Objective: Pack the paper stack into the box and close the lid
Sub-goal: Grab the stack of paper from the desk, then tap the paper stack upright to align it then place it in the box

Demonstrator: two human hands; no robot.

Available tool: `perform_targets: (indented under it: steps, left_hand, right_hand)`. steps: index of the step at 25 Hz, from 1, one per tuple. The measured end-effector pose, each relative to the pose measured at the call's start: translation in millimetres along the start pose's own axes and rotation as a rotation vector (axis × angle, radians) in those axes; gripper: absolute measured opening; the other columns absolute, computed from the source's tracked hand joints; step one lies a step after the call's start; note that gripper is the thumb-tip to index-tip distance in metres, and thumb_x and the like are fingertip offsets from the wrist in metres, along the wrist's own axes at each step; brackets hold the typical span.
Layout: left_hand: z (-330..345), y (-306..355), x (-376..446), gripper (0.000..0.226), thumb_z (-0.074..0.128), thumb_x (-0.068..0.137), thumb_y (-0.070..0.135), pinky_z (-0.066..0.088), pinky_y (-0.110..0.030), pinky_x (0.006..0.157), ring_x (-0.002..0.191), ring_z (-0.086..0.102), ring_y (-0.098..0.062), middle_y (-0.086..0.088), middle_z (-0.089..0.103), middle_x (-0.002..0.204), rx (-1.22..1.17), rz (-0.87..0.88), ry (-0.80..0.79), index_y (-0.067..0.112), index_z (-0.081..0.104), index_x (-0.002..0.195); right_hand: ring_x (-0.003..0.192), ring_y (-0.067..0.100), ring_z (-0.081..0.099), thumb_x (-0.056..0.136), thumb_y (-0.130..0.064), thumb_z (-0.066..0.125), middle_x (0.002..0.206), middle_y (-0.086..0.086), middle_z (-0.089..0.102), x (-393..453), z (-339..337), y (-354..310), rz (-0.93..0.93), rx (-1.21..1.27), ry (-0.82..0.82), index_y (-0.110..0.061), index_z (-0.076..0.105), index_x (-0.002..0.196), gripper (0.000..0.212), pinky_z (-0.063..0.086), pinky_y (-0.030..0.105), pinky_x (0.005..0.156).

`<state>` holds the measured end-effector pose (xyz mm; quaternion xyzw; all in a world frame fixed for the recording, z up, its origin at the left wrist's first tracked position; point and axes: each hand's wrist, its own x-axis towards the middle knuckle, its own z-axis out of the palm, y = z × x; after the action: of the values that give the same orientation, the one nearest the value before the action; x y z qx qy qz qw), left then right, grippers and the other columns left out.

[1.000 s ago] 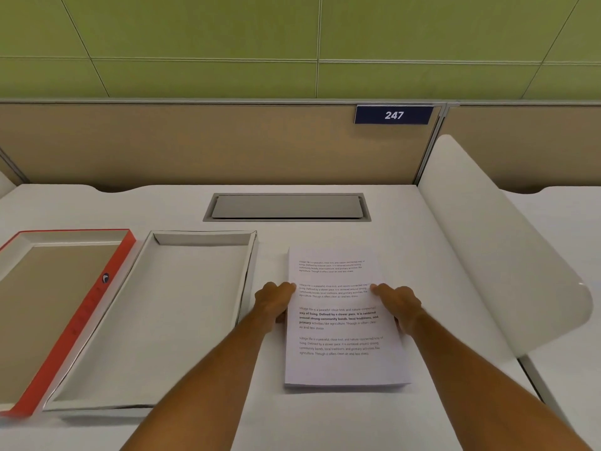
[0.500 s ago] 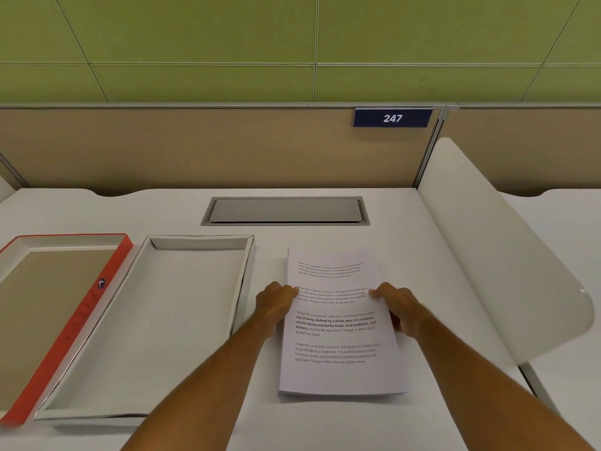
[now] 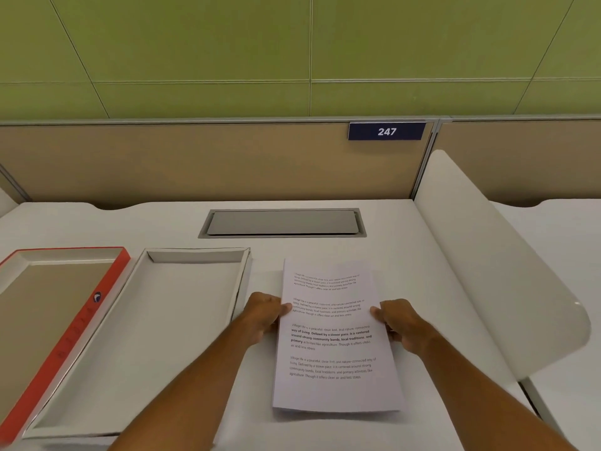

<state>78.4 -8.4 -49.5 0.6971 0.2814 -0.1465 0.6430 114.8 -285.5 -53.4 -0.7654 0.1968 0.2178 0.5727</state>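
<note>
A stack of white printed paper [image 3: 331, 340] is held just above the white desk, its near edge raised with a shadow under it. My left hand [image 3: 265, 315] grips its left edge, thumb on top. My right hand [image 3: 398, 322] grips its right edge the same way. To the left of the stack lies the open white box tray [image 3: 136, 346], with nothing inside. Further left lies the lid [image 3: 70, 336], upside down, with an orange-red rim and a brown inside.
A grey cable hatch [image 3: 282, 222] is set into the white desk [image 3: 325, 245] behind the paper. A curved white divider panel [image 3: 494, 265] rises on the right. A tan partition with a sign "247" [image 3: 386, 131] stands at the back.
Both hands have closed on the stack's sides and its near edge has lifted off the desk. The stack has tilted slightly and shifted a little towards me.
</note>
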Motion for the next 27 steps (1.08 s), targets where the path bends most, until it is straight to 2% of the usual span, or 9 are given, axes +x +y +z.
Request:
perform_targets:
  steps: [2,5,9,13,16,19,23,25,27]
  left_hand:
    - [-2,11,-7,0.009,0.068,0.085,0.004,0.058,-0.028,0.056,0.08,0.073,-0.021,-0.015,0.075,0.1,0.007,0.051,-0.006,0.001,0.065,0.093]
    - [-6,39,-18,0.017,0.069,0.084,0.002,0.059,-0.03,0.062,0.086,0.073,-0.023,-0.014,0.074,0.1,-0.001,0.176,0.021,0.002,0.062,0.1]
    - [-13,75,-41,0.024,0.071,0.083,0.003,0.06,-0.029,0.066,0.09,0.072,-0.024,-0.012,0.071,0.097,0.03,0.396,0.05,0.005,0.06,0.104]
    - [-21,84,-60,0.024,0.073,0.082,0.007,0.059,-0.028,0.073,0.09,0.07,-0.02,-0.008,0.072,0.099,0.092,0.558,0.047,0.008,0.061,0.104]
    - [-22,75,-67,0.027,0.072,0.083,0.008,0.057,-0.039,0.087,0.095,0.069,-0.022,-0.007,0.072,0.102,0.145,0.578,0.024,0.009,0.06,0.107]
    - [-18,72,-73,0.027,0.069,0.084,0.006,0.055,-0.044,0.091,0.1,0.067,-0.027,-0.009,0.07,0.106,0.195,0.564,0.014,0.01,0.057,0.108]
    - [-8,99,-90,0.032,0.07,0.074,0.015,0.054,-0.035,0.078,0.092,0.067,-0.026,-0.009,0.07,0.1,-0.031,0.663,-0.007,0.01,0.057,0.103]
    - [-3,119,-99,0.028,0.067,0.072,0.027,0.05,-0.028,0.067,0.075,0.064,-0.017,0.0,0.069,0.083,-0.185,0.703,-0.009,0.012,0.059,0.093]
    - [1,135,-103,0.032,0.062,0.076,0.041,0.04,-0.025,0.055,0.059,0.054,-0.014,0.003,0.06,0.066,-0.238,0.689,0.011,0.01,0.055,0.081]
  right_hand:
    - [0.075,0.028,0.065,0.092,-0.004,0.059,0.087,0.015,0.067,-5,-3,-7,-0.067,0.003,-0.003,-0.002,0.057,0.075,0.017,0.052,0.033,0.068]
    - [0.082,0.023,0.074,0.093,-0.003,0.056,0.096,0.009,0.076,-17,-16,-28,-0.234,0.008,-0.029,-0.001,0.07,0.095,0.014,0.058,0.027,0.059]
    - [0.091,0.029,0.072,0.091,0.002,0.058,0.098,0.011,0.074,-38,-31,-60,-0.455,0.078,0.007,-0.005,0.068,0.098,0.014,0.061,0.04,0.077]
    - [0.092,0.028,0.071,0.091,0.0,0.061,0.101,0.012,0.073,-53,-43,-70,-0.604,0.078,-0.019,-0.002,0.064,0.102,0.012,0.059,0.031,0.072]
    - [0.096,0.03,0.07,0.091,0.001,0.061,0.104,0.013,0.072,-58,-45,-62,-0.613,0.046,-0.027,-0.001,0.063,0.106,0.015,0.059,0.034,0.077]
    - [0.1,0.033,0.07,0.09,0.002,0.06,0.107,0.015,0.073,-62,-47,-56,-0.613,0.029,-0.064,-0.002,0.063,0.107,0.018,0.058,0.034,0.078]
    - [0.094,0.028,0.069,0.071,-0.012,0.06,0.103,0.011,0.074,-81,-46,-83,-0.664,0.155,-0.094,0.002,0.063,0.109,0.041,0.055,0.031,0.076]
    - [0.076,0.02,0.064,0.07,-0.024,0.057,0.085,0.009,0.069,-96,-42,-106,-0.733,0.252,-0.071,-0.001,0.068,0.097,0.037,0.048,0.024,0.062]
    - [0.067,0.023,0.054,0.075,-0.043,0.055,0.077,0.017,0.057,-102,-39,-126,-0.785,0.308,-0.022,0.011,0.059,0.088,0.056,0.04,0.028,0.058]
